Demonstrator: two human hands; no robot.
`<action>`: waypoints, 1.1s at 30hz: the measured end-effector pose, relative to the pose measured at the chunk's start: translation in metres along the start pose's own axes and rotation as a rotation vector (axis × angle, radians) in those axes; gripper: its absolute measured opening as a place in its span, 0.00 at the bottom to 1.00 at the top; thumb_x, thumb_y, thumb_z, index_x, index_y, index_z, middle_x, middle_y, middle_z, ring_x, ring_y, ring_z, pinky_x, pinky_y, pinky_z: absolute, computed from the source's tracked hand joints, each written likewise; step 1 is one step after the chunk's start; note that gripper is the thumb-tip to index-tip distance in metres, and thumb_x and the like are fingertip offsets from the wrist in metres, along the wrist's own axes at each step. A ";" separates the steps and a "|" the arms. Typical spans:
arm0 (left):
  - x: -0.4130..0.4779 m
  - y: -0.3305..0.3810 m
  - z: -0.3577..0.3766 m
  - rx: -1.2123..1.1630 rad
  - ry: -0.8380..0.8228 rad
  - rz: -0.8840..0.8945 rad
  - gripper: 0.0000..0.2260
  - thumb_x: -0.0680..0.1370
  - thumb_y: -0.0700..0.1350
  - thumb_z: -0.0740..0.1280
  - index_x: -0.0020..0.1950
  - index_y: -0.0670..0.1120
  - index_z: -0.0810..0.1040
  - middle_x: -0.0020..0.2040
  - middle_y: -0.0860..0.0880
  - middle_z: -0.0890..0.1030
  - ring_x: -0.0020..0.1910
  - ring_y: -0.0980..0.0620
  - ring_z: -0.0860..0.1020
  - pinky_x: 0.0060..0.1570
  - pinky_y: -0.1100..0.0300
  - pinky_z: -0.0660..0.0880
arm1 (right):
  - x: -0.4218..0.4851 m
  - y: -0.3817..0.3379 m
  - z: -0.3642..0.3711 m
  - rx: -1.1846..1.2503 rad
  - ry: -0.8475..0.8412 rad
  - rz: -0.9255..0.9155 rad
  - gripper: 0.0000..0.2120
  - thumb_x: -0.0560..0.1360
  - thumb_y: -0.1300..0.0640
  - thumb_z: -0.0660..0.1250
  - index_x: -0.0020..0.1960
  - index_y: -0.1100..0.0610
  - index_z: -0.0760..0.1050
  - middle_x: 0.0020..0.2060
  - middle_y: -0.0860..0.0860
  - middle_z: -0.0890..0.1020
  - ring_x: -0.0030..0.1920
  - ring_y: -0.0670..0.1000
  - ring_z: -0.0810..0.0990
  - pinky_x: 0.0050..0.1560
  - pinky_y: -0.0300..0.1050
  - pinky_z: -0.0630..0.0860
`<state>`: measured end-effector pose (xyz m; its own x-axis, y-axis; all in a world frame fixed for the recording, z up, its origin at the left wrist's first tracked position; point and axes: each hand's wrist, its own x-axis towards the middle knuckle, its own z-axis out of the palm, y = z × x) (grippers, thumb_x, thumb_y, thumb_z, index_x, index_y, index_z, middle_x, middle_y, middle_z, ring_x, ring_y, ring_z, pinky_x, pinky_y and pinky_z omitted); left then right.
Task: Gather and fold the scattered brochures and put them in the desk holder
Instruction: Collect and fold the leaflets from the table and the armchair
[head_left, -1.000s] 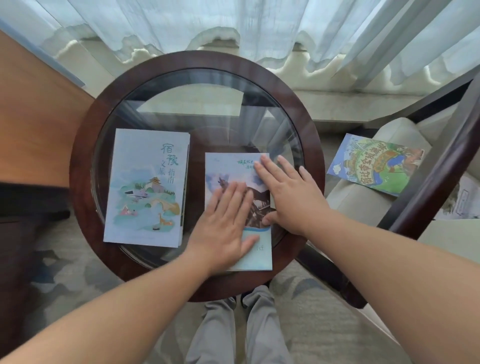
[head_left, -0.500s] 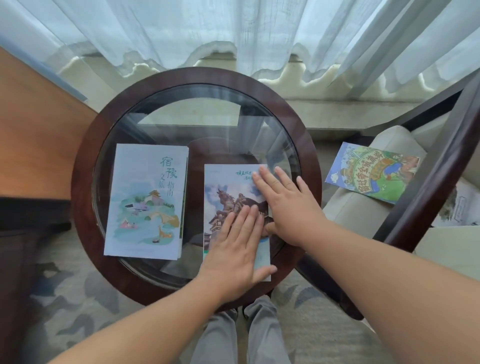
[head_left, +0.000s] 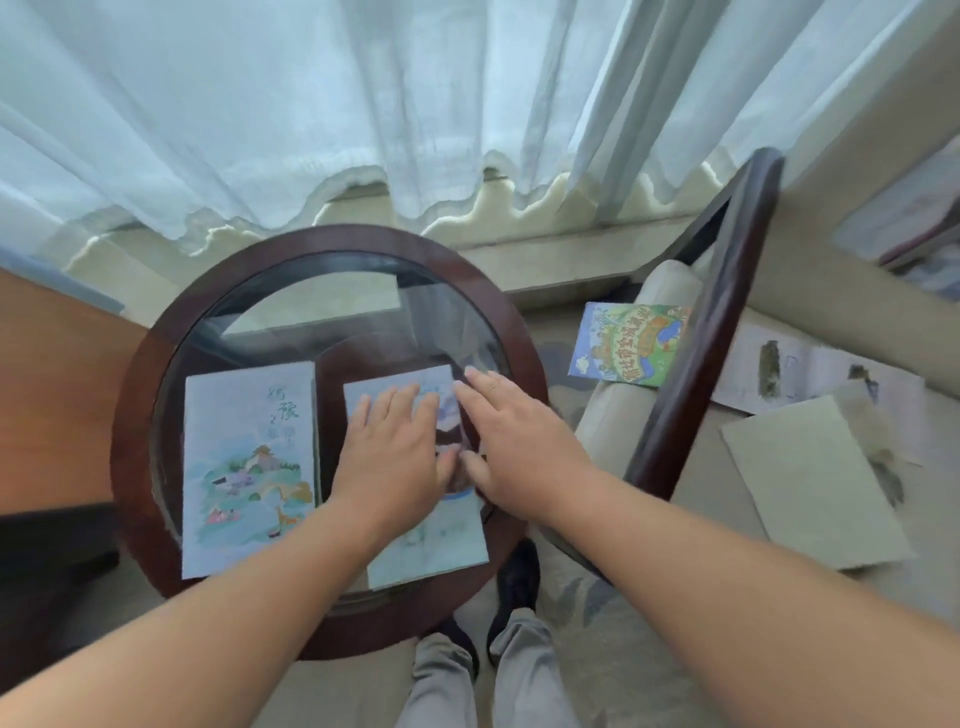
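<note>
Landscape brochure (head_left: 249, 467) lies flat on round glass table (head_left: 130, 415), left side; left hand (head_left: 395, 447), fingers straight, presses folded brochure (head_left: 441, 545) beside it; right hand (head_left: 509, 431), fingers straight, touches that brochure's right edge; green cartoon brochure (head_left: 623, 345) on armchair cushion (head_left: 608, 415), right.

A round glass-topped table (head_left: 130, 415) with a dark wood rim carries two brochures. The landscape brochure (head_left: 244, 467) lies flat toward the table's left. The blue brochure (head_left: 441, 545) lies at its middle, reaching the table's near rim.

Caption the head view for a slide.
Left hand and right hand press flat on the middle brochure on a glass table, left brochure beside it, green brochure on the chair.
</note>
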<state>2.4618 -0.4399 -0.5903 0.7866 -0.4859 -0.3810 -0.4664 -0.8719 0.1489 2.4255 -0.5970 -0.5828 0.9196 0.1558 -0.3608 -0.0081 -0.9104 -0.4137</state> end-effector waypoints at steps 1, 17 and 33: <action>0.004 0.010 -0.010 -0.031 0.010 0.025 0.29 0.79 0.59 0.57 0.76 0.46 0.61 0.77 0.43 0.62 0.75 0.45 0.60 0.74 0.47 0.55 | -0.013 0.003 -0.009 0.032 0.045 0.033 0.33 0.78 0.48 0.62 0.79 0.56 0.55 0.79 0.52 0.56 0.78 0.51 0.54 0.75 0.48 0.58; 0.025 0.244 -0.060 -0.247 0.030 0.350 0.25 0.79 0.53 0.62 0.75 0.46 0.65 0.74 0.47 0.65 0.73 0.47 0.64 0.69 0.54 0.61 | -0.222 0.180 -0.067 0.203 0.250 0.637 0.24 0.79 0.53 0.59 0.75 0.52 0.62 0.71 0.49 0.67 0.69 0.52 0.67 0.63 0.48 0.69; 0.075 0.414 0.065 -0.218 -0.348 0.264 0.25 0.80 0.56 0.59 0.75 0.50 0.63 0.73 0.48 0.65 0.68 0.46 0.70 0.65 0.52 0.67 | -0.267 0.349 -0.018 0.332 0.139 0.814 0.21 0.76 0.54 0.62 0.69 0.52 0.68 0.62 0.53 0.73 0.61 0.56 0.71 0.54 0.51 0.73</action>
<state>2.3008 -0.8336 -0.6166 0.4538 -0.6756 -0.5810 -0.5069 -0.7320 0.4552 2.1838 -0.9633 -0.6156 0.6180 -0.5590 -0.5528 -0.7737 -0.5571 -0.3017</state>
